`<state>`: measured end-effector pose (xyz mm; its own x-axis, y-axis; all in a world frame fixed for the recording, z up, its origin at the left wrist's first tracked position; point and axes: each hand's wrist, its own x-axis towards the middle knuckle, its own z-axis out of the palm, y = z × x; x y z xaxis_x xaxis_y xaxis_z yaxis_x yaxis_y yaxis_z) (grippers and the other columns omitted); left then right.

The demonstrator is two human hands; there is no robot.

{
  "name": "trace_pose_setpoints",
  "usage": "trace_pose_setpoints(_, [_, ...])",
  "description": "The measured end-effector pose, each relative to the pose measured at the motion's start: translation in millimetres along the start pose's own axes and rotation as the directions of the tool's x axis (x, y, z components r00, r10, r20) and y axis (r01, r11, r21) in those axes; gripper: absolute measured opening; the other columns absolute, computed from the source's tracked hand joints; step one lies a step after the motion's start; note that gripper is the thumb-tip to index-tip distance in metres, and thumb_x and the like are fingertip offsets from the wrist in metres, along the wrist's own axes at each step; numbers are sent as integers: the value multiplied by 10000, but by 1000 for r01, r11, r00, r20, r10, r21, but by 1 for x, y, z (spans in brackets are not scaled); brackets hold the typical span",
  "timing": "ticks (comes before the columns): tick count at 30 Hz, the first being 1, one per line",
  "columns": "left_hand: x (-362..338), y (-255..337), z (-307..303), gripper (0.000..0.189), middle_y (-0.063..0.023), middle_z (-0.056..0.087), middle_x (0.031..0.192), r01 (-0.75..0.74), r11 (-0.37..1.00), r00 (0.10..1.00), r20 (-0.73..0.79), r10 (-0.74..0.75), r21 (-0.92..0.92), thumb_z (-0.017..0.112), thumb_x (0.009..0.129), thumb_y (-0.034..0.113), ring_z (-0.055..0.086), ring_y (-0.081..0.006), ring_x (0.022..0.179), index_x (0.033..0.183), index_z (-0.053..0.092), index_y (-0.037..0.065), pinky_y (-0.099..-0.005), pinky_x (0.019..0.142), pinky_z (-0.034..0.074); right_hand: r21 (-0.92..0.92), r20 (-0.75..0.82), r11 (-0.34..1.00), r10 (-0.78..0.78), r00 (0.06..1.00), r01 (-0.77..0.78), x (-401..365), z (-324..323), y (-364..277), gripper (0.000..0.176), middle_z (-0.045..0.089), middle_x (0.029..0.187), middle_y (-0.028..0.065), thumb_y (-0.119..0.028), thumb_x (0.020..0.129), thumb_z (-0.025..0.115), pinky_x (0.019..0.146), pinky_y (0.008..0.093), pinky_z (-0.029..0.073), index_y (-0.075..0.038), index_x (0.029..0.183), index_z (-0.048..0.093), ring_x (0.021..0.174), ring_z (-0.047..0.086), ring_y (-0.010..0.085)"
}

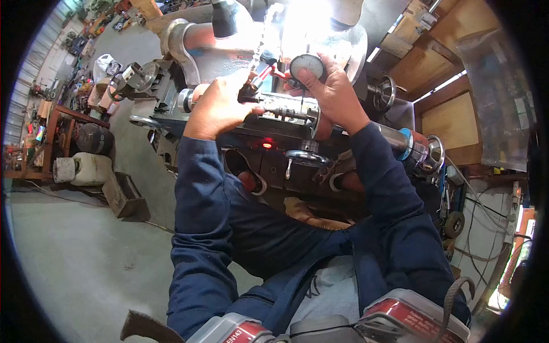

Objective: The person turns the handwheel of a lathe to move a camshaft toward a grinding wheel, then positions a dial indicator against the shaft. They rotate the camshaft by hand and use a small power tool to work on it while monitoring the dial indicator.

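My right hand [338, 96] is closed around a round dial gauge [307, 67], its thumb across the white face. The gauge is held above a stepped metal shaft [283, 112] lying horizontally in a lathe-like machine [209, 43]. My left hand [220, 106] is at the shaft's left end, thumb beside the shaft and fingers curled towards a dark part; what they grip is hidden. Between my hands a red-and-silver jointed arm [264, 74] runs near the gauge. Strong light washes out the area behind it.
A handwheel with a crank [307, 158] sits low in front, near a glowing red lamp [267, 145]. Another handwheel [436, 154] is at the right end. On the floor at left are a gas cylinder [91, 168] and a wooden box [123, 194].
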<state>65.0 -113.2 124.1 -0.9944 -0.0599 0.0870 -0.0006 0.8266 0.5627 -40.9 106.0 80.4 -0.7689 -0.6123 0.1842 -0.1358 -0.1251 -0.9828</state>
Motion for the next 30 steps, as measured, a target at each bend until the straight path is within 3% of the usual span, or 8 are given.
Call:
trace_pose_setpoints(1, [0, 6, -3, 680, -171, 732, 1128, 13, 998, 1000, 25, -11, -61, 891, 720, 240, 711, -305, 1055, 1305, 612, 36, -395, 907, 537, -10, -14, 1000, -12, 1000, 12, -2, 2, 1, 488, 692, 1128, 158, -217, 1012, 646, 841, 341, 629, 89, 1329, 437, 992, 718, 231])
trace_pose_setpoints(3, [19, -23, 17, 675, -195, 739, 1005, -230, 925, 963, -210, 172, -301, 836, 792, 450, 739, -294, 932, 1221, 622, -24, -383, 803, 571, -75, -18, 996, -53, 998, 51, -1, 4, 0, 479, 695, 1124, 158, -227, 1014, 642, 853, 341, 625, 85, 1320, 446, 999, 720, 235])
trace_pose_setpoints(6, [39, -12, 14, 489, -131, 751, 956, -310, 942, 908, -332, 254, -128, 715, 927, 423, 734, -228, 865, 1119, 673, -25, -331, 726, 554, -76, -22, 995, -66, 998, 65, -3, 7, -2, 454, 700, 1115, 158, -231, 1020, 631, 868, 341, 620, 81, 1301, 459, 996, 723, 237])
trace_pose_setpoints(9, [69, -27, 35, 469, -246, 709, 811, -339, 907, 838, -358, 412, 252, 743, 885, 432, 725, -366, 771, 972, 699, -27, -409, 682, 564, -111, -59, 990, -95, 994, 88, -2, 7, 7, 492, 717, 1045, 163, -296, 1013, 645, 803, 307, 612, 104, 1266, 512, 938, 725, 197])
trace_pose_setpoints(13, [72, 14, 30, 280, -172, 732, 922, -163, 872, 950, -165, 265, 462, 701, 902, 309, 709, -341, 832, 997, 715, 46, -398, 753, 563, -146, -21, 989, -5, 1000, 2, -5, 5, 0, 481, 679, 1141, 173, -262, 1035, 602, 834, 334, 623, 88, 1323, 441, 1003, 712, 226])
trace_pose_setpoints(19, [80, 6, 37, 376, -128, 742, 998, -239, 897, 832, -397, 387, 372, 719, 857, 378, 718, -317, 890, 1122, 721, 111, -412, 810, 573, -237, 37, 970, 70, 997, -59, -6, 2, -6, 526, 650, 1199, 189, -263, 1046, 581, 852, 341, 628, 92, 1380, 382, 1044, 700, 240])
trace_pose_setpoints(25, [97, -10, 32, 346, -128, 725, 1054, -450, 730, 787, -158, 597, 515, 664, 901, 338, 693, -301, 961, 1157, 703, 108, -412, 874, 546, -251, 35, 963, 114, 993, -102, -7, -3, -2, 616, 653, 1208, 194, -304, 1032, 609, 846, 326, 624, 135, 1394, 371, 1055, 701, 234])
trace_pose_setpoints(30, [103, -18, 44, 325, -129, 711, 1100, -396, 668, 809, -105, 579, 629, 618, 937, 304, 673, -288, 1020, 1185, 688, 106, -412, 928, 523, -284, 43, 950, 149, 988, -131, -9, -5, -4, 649, 677, 1167, 187, -325, 1028, 615, 855, 307, 617, 181, 1376, 403, 1032, 708, 216])
